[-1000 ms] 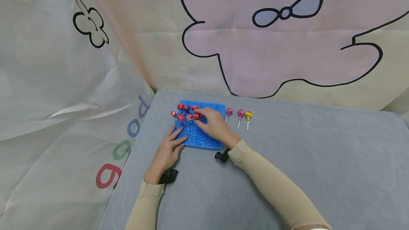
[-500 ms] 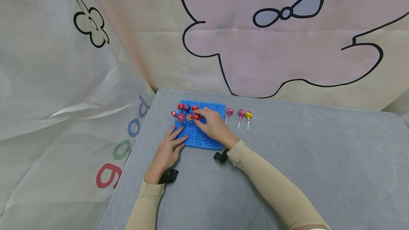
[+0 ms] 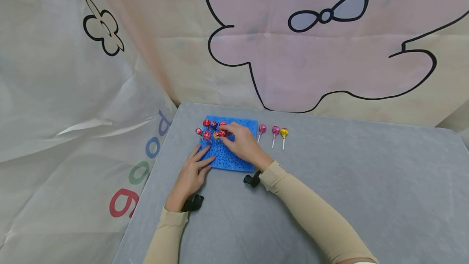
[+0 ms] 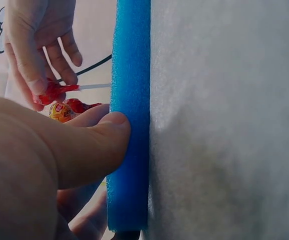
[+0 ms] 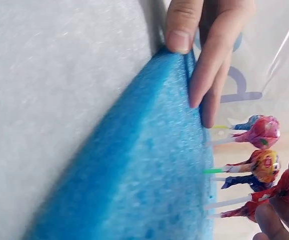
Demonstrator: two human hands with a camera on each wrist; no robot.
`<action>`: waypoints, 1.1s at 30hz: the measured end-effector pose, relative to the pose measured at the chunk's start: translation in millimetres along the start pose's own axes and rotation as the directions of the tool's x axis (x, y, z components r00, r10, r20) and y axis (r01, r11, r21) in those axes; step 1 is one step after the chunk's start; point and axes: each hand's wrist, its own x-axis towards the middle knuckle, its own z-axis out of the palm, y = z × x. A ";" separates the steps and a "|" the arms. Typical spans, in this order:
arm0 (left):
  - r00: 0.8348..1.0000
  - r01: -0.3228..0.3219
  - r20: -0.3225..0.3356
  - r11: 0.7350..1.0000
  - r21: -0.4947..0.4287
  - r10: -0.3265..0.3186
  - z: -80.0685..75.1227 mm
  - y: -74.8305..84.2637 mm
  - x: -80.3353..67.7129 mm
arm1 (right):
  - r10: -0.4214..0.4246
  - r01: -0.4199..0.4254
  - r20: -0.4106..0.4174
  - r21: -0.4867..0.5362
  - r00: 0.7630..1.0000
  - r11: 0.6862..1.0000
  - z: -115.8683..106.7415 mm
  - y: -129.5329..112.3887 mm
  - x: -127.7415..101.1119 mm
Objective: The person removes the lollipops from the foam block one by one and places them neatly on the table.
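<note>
The red lollipop [image 3: 222, 132] stands with its stick in the blue foam block [image 3: 234, 156] on the desk [image 3: 329, 182], among other lollipops. My right hand [image 3: 242, 144] pinches it at the candy end. It looks light, and the thin stick could bend, so I think low on the stick is a good spot to hold. My left hand [image 3: 191, 173] lies flat, fingers straight, pressing the soft foam's edge. Three more lollipops [image 3: 272, 131] lie beside the block.

right hand [image 3: 244, 145] pinching a red lollipop [image 3: 222, 133] over the blue foam pad [image 3: 230, 159], left hand [image 3: 190, 174] flat on its near corner, three loose lollipops [image 3: 272, 130] just past the right hand
</note>
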 end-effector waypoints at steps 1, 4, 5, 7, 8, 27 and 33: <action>1.000 0.000 0.000 1.000 -0.001 0.000 -0.1 -0.1 -0.2 | -0.004 0.004 -0.004 0.004 1.000 1.000 -0.8 -1.3 0.3; 1.000 -0.001 0.001 1.000 0.004 0.001 0.1 -0.4 -0.3 | -0.015 0.016 -0.020 0.008 1.000 1.000 -3.8 -5.3 1.1; 1.000 -0.001 0.001 1.000 0.004 0.001 0.1 -0.4 -0.4 | -0.017 0.017 -0.026 0.006 1.000 1.000 -5.0 -6.6 1.3; 1.000 -0.003 0.001 1.000 0.006 0.003 0.1 -0.3 -0.6 | -0.019 0.019 -0.035 0.004 0.999 1.000 -7.6 -9.2 1.5; 1.000 -0.002 0.001 1.000 0.006 0.002 0.1 -0.2 -0.6 | -0.019 0.019 -0.038 0.002 0.999 1.000 -8.6 -10.2 1.5; 1.000 -0.015 -0.008 1.000 0.011 0.016 0.1 2.8 -0.4 | -0.002 0.004 -0.061 0.035 0.998 0.999 -15.9 -9.8 -3.0; 1.000 -0.001 -0.002 1.000 0.022 0.001 0.9 2.7 -1.2 | 0.019 -0.018 -0.072 0.015 0.997 1.000 -21.9 -9.4 -6.7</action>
